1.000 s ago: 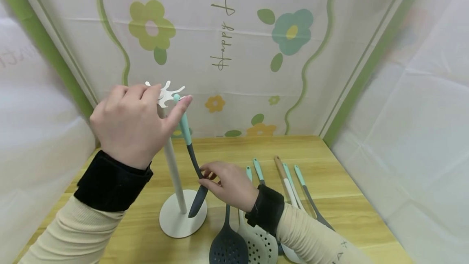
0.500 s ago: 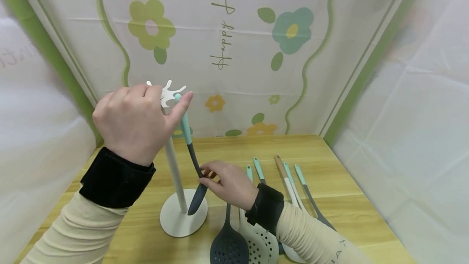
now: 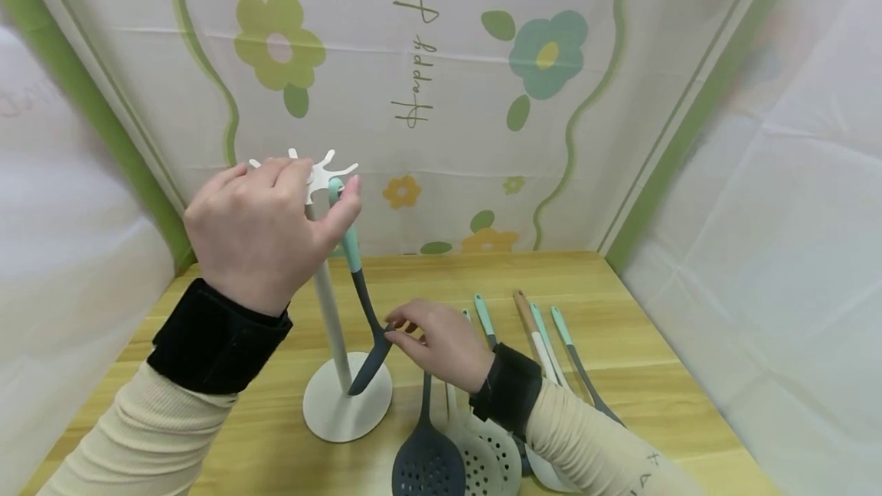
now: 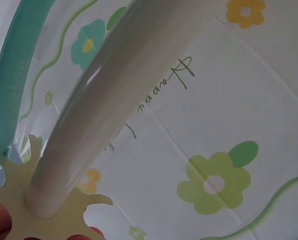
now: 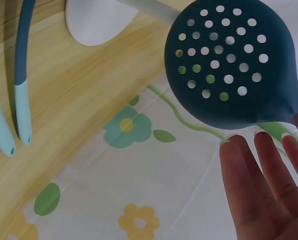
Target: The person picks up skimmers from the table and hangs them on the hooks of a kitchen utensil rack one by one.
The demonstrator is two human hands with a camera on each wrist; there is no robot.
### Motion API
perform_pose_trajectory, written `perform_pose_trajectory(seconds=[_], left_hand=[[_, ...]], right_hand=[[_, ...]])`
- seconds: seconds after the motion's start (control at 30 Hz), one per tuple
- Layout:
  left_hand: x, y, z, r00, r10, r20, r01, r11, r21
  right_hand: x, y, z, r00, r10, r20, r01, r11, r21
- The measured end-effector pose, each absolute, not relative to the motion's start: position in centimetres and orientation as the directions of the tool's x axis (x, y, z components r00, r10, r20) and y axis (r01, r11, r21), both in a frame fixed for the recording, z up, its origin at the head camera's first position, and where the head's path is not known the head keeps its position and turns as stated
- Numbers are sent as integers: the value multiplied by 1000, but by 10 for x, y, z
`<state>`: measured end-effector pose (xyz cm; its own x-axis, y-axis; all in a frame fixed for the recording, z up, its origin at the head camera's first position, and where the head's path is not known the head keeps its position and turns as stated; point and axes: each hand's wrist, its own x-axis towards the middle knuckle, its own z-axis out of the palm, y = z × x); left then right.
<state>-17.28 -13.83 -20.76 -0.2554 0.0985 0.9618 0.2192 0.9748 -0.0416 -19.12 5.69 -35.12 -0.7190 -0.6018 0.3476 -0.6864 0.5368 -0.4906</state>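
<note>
**Utensil stand with hanging skimmer**

Left hand (image 3: 265,239): at 10 o'clock, fingers curled about hooked top of white stand (image 3: 332,312), thumb against teal handle tip. Dark skimmer (image 3: 364,305): hung from a hook, head by round base. Right hand (image 3: 441,343): centre, fingertips pinching skimmer's lower neck. Spare utensils (image 3: 544,343): flat on desk (image 3: 641,343), 5 o'clock.
</note>
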Motion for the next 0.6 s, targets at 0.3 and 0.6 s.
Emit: perform_pose_trajectory(seconds=[0.3, 0.6], left_hand=[[-174, -140, -210, -254, 96, 962, 235, 971, -35], [-175, -141, -211, -253, 100, 962, 236, 971, -39]], right_hand=[[-192, 68, -357, -745, -574, 341, -664, 585, -466], [-193, 84, -361, -779, -541, 316, -625, 631, -459]])
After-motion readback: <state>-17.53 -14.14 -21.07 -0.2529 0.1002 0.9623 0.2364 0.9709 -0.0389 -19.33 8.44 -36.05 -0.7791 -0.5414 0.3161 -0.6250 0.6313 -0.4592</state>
